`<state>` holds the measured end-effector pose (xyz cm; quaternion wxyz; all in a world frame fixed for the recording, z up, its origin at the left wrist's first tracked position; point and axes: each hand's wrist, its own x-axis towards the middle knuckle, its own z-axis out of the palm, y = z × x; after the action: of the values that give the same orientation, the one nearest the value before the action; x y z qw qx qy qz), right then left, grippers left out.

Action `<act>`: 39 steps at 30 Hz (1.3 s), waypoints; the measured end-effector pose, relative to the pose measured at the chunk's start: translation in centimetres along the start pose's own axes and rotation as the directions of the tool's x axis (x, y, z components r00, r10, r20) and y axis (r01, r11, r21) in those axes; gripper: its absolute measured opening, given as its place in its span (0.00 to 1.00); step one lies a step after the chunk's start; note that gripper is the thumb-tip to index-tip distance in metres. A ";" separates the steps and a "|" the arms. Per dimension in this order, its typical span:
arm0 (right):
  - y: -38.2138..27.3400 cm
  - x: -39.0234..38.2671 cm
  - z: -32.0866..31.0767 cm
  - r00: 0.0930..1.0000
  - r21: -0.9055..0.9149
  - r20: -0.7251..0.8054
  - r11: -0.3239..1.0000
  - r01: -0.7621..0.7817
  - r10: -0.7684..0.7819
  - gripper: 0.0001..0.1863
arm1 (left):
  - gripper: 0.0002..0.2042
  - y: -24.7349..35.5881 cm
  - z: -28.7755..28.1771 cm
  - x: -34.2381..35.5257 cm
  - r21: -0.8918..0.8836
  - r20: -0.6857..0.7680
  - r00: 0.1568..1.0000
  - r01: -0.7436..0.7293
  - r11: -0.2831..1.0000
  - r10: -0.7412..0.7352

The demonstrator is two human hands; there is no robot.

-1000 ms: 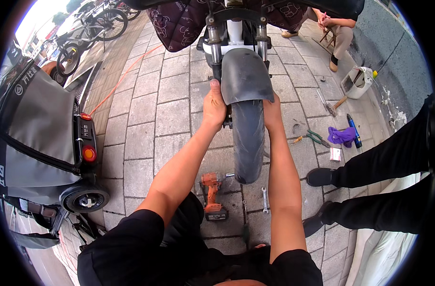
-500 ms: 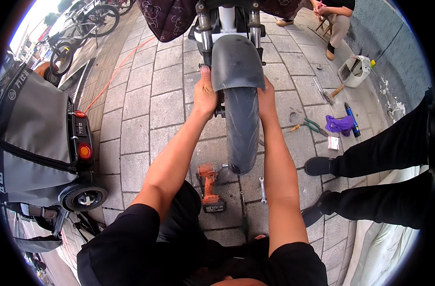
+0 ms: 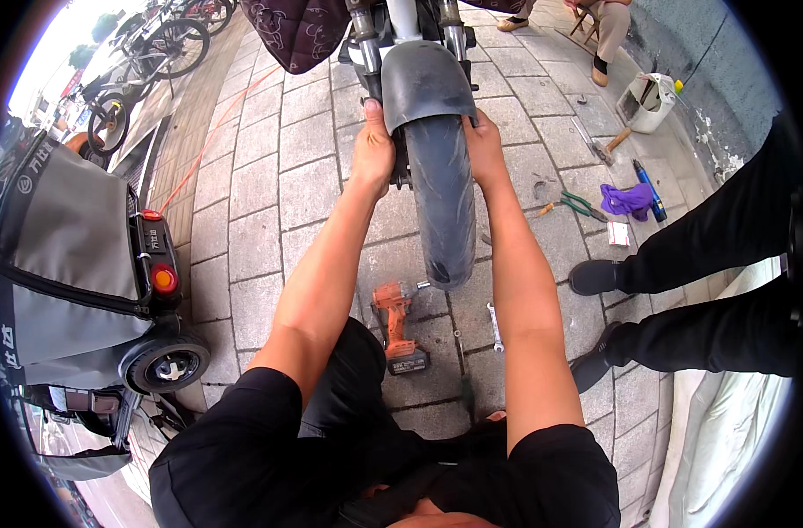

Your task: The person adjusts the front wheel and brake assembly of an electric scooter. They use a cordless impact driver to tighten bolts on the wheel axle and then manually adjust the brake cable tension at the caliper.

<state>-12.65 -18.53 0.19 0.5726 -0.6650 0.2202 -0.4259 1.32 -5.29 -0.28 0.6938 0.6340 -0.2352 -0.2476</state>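
Observation:
In front of me, a black-tyred front wheel (image 3: 441, 207) sits beneath a dark grey mudguard (image 3: 428, 84), between the silver tubes of a fork (image 3: 364, 31). My left hand (image 3: 372, 154) is closed on the wheel's left side, its thumb pointing up beside the fork's lower end. Against the tyre's right side, just below the mudguard edge, is my right hand (image 3: 484, 150), also closed on the wheel. The wheel hides most fingers of both hands. Below the tyre, an orange cordless impact wrench (image 3: 396, 326) lies on the paving, with a combination spanner (image 3: 495, 327) to its right.
Green-handled pliers (image 3: 583, 206), a purple cloth (image 3: 626, 201), a blue tube-shaped tool (image 3: 650, 189) and a hammer (image 3: 615, 145) lie to the right. A white container (image 3: 650, 104) stands by the wall. Someone's black-trousered legs (image 3: 692, 255) are close on the right; a grey-covered vehicle (image 3: 76, 238) stands left.
The view has shifted and tilted slightly, so the wheel appears higher. My right hand shows more of its thumb side against the tyre; both hands stay at the wheel.

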 end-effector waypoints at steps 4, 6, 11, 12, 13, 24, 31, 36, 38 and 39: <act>-0.1 0.1 0.1 1.000 0.027 0.011 1.000 0.004 -0.005 0.15 | 0.51 0.8 0.1 -0.3 -0.028 0.004 1.000 0.026 0.999 -0.026; 0.0 0.3 0.0 1.000 0.038 0.021 0.999 -0.006 0.005 0.15 | 0.50 1.2 0.2 -0.6 -0.002 -0.013 1.000 0.025 1.000 -0.025; -0.5 0.1 0.0 1.000 0.059 0.020 0.998 -0.004 0.002 0.14 | 0.50 2.1 0.7 -1.3 -0.044 0.008 0.999 0.037 0.998 -0.036; -0.4 0.0 0.2 1.000 0.064 0.011 0.998 0.007 -0.008 0.15 | 0.50 2.2 0.7 -1.4 -0.053 0.005 0.999 0.035 0.998 -0.035; -0.3 0.1 0.3 1.000 0.068 0.001 0.997 0.018 -0.019 0.15 | 0.49 1.9 0.6 -1.2 -0.054 0.007 1.000 0.021 0.998 -0.020; -0.7 0.2 0.1 0.997 -0.048 0.062 0.998 -0.044 0.047 0.16 | 0.47 2.3 0.4 -1.8 -0.129 0.065 0.998 0.024 0.991 -0.015; -0.2 0.4 0.0 0.998 0.019 0.040 0.998 -0.054 0.054 0.16 | 0.48 2.2 0.5 -1.4 -0.090 0.031 0.997 0.071 0.993 -0.069; -0.2 0.2 0.0 0.999 0.078 0.046 0.997 -0.021 0.017 0.13 | 0.49 2.6 0.7 -1.8 -0.043 0.015 0.999 0.047 0.998 -0.046; -0.9 0.4 0.0 0.999 0.053 0.049 0.998 -0.017 0.014 0.13 | 0.49 2.3 0.3 -1.5 -0.049 0.020 1.000 0.008 0.999 -0.007; -1.1 0.1 -0.1 0.999 0.039 0.043 0.999 -0.025 0.023 0.13 | 0.49 2.5 0.6 -1.8 -0.050 0.020 1.000 0.014 0.999 -0.013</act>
<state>-12.96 -18.38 1.26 0.5955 -0.6597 0.2074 -0.4088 -0.33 -4.34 2.24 0.7054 0.6156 -0.2313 -0.2645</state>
